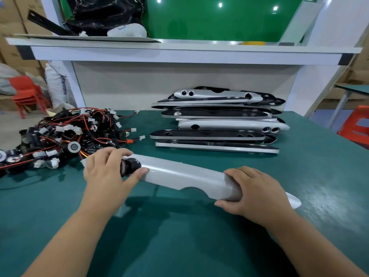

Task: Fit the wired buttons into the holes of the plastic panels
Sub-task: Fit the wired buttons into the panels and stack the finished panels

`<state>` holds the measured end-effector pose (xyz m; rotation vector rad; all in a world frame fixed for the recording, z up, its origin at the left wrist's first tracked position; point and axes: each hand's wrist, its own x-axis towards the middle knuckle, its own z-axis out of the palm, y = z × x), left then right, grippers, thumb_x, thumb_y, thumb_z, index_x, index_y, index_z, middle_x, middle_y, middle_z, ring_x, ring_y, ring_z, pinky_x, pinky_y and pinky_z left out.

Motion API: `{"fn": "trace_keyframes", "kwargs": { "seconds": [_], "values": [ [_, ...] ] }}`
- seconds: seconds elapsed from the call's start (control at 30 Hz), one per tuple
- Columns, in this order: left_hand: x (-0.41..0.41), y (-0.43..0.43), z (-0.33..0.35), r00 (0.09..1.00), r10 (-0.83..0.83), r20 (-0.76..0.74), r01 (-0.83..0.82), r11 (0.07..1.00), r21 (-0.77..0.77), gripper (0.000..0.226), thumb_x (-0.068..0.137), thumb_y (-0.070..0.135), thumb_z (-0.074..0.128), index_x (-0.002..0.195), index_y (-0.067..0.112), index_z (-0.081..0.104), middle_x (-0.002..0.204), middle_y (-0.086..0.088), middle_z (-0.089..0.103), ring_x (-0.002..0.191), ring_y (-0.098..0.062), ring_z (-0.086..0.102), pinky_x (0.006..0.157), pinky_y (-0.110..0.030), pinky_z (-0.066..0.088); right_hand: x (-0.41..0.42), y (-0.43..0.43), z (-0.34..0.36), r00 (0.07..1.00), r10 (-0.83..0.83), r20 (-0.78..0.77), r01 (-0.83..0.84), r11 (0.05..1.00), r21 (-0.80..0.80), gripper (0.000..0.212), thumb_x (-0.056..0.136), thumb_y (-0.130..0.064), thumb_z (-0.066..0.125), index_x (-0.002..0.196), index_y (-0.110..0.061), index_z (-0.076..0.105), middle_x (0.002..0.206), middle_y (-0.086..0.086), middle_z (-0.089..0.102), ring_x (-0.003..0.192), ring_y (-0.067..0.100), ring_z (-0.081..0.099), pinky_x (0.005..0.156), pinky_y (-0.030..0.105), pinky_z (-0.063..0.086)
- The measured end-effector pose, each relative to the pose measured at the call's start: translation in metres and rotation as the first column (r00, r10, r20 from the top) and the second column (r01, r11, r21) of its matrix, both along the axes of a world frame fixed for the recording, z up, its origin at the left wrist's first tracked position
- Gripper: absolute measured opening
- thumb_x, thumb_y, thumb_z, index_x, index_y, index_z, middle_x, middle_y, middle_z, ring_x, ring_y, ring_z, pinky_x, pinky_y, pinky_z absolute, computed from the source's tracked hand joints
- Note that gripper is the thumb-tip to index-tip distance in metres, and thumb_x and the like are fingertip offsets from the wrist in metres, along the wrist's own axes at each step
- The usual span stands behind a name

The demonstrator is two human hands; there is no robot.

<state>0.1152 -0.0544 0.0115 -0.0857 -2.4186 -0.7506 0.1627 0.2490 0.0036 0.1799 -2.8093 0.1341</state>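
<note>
Plastic panel (185, 174), silver-grey, long and curved, lies slantwise across the near middle of the green counter (179, 236), gripped at both ends; its shadow falls on the counter beneath. Left hand (105, 170) is at the panel's left end, fingers curled over the far side and thumb stretched along the near side, closed on a black button (130, 165) that sits against the panel face. Whether the button is seated in a hole cannot be told. Right hand (257, 194) grips the panel close to its right end, fingers curled over the top and thumb low on the near edge; the panel's pointed tip sticks out past the hand. Both forearms are bare and reach in from the bottom of the view. Pile of wired buttons (65, 134), black bodies with red and black leads and white plugs, lies on the counter's left side, just behind the left hand. Stack of panels (217, 118), some with holes facing up, some with the dark inner side up, lies at the back of the counter, well apart from the held one. White shelf (179, 50) above carries a black bag (103, 13).
</note>
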Motion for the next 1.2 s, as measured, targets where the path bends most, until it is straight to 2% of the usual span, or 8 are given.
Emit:
{"fn": "trace_keyframes", "kwargs": {
  "seconds": [0.13, 0.3, 0.5, 0.67, 0.77, 0.87, 1.03, 1.2],
  "values": [
    [0.003, 0.007, -0.001, 0.991, -0.099, -0.092, 0.095, 0.995, -0.041, 0.046, 0.086, 0.05, 0.052, 0.113, 0.013, 0.061, 0.128, -0.005, 0.051, 0.123, -0.018, 0.028, 0.111, -0.047, 0.021, 0.0, 0.005, 0.0, 1.0, -0.023, 0.016, 0.024, 0.999, -0.023, 0.08, 0.056, -0.084, 0.043, 0.12, -0.037, 0.053, 0.11, -0.02, 0.057, 0.103, 0.007, 0.054, 0.08, 0.021, 0.037],
    [-0.002, 0.014, 0.0, 0.987, -0.047, -0.151, 0.03, 0.993, -0.112, 0.024, 0.084, 0.015, 0.069, 0.106, 0.006, 0.066, 0.121, -0.01, 0.061, 0.126, -0.033, 0.044, 0.107, -0.062, 0.025, 0.0, 0.001, -0.001, 0.998, -0.029, 0.05, 0.031, 0.999, -0.028, 0.083, 0.055, -0.086, 0.039, 0.124, -0.04, 0.049, 0.112, -0.021, 0.056, 0.105, 0.004, 0.052, 0.079, 0.019, 0.036],
    [0.006, 0.013, -0.002, 0.988, -0.157, -0.009, 0.154, 0.98, -0.129, 0.068, 0.086, 0.057, 0.024, 0.133, 0.016, 0.053, 0.142, 0.001, 0.046, 0.139, -0.021, 0.025, 0.114, -0.057, 0.013, 0.0, 0.006, 0.0, 0.998, 0.019, 0.061, -0.014, 0.996, -0.093, 0.078, 0.052, -0.084, 0.045, 0.116, -0.04, 0.054, 0.099, -0.024, 0.055, 0.094, 0.002, 0.054, 0.071, 0.02, 0.033],
    [-0.006, 0.002, -0.003, 0.986, -0.163, -0.037, 0.165, 0.908, 0.386, 0.063, 0.09, 0.033, 0.055, 0.147, 0.03, 0.028, 0.15, 0.014, 0.024, 0.14, -0.007, 0.016, 0.115, -0.036, 0.013, -0.001, 0.019, 0.004, 0.994, 0.027, 0.109, -0.013, 0.991, -0.133, 0.083, 0.048, -0.088, 0.043, 0.117, -0.043, 0.053, 0.09, -0.031, 0.046, 0.086, -0.004, 0.046, 0.07, 0.017, 0.032],
    [-0.012, -0.008, -0.009, 0.901, -0.429, 0.07, 0.196, 0.545, 0.815, 0.069, 0.08, 0.025, 0.071, 0.14, 0.024, 0.038, 0.132, 0.005, 0.054, 0.121, -0.013, 0.051, 0.108, -0.036, 0.035, 0.0, 0.027, 0.005, 0.987, 0.047, 0.156, -0.023, 0.988, -0.152, 0.082, 0.049, -0.088, 0.047, 0.117, -0.043, 0.052, 0.09, -0.031, 0.046, 0.085, -0.004, 0.043, 0.07, 0.015, 0.032],
    [-0.015, -0.006, -0.016, 0.857, -0.509, 0.083, 0.202, 0.478, 0.855, 0.031, 0.085, 0.019, 0.064, 0.115, 0.02, 0.057, 0.099, -0.003, 0.068, 0.081, -0.008, 0.065, 0.086, -0.032, 0.051, 0.001, 0.029, 0.006, 0.973, 0.072, 0.22, -0.038, 0.988, -0.152, 0.08, 0.053, -0.086, 0.049, 0.12, -0.043, 0.05, 0.097, -0.027, 0.047, 0.09, -0.002, 0.047, 0.076, 0.019, 0.035],
    [-0.008, 0.011, -0.013, 0.867, -0.493, 0.068, 0.25, 0.55, 0.797, 0.036, 0.074, 0.033, 0.077, 0.104, 0.027, 0.058, 0.096, 0.002, 0.069, 0.091, -0.014, 0.063, 0.085, -0.03, 0.047, 0.001, 0.005, 0.007, 0.992, 0.075, 0.104, -0.059, 0.987, -0.148, 0.085, 0.064, -0.079, 0.048, 0.138, -0.039, 0.037, 0.123, -0.017, 0.048, 0.118, 0.009, 0.044, 0.101, 0.027, 0.03],
    [0.016, 0.055, -0.015, 0.832, -0.552, 0.053, 0.338, 0.58, 0.741, 0.042, 0.069, 0.036, 0.08, 0.101, 0.024, 0.056, 0.085, 0.01, 0.069, 0.08, -0.002, 0.063, 0.072, -0.015, 0.049, 0.0, -0.058, 0.012, 0.964, 0.173, -0.203, -0.221, 0.944, -0.247, 0.053, 0.071, -0.06, 0.064, 0.115, -0.029, 0.06, 0.112, -0.013, 0.062, 0.106, 0.015, 0.057, 0.092, 0.031, 0.033]
  ]
}}
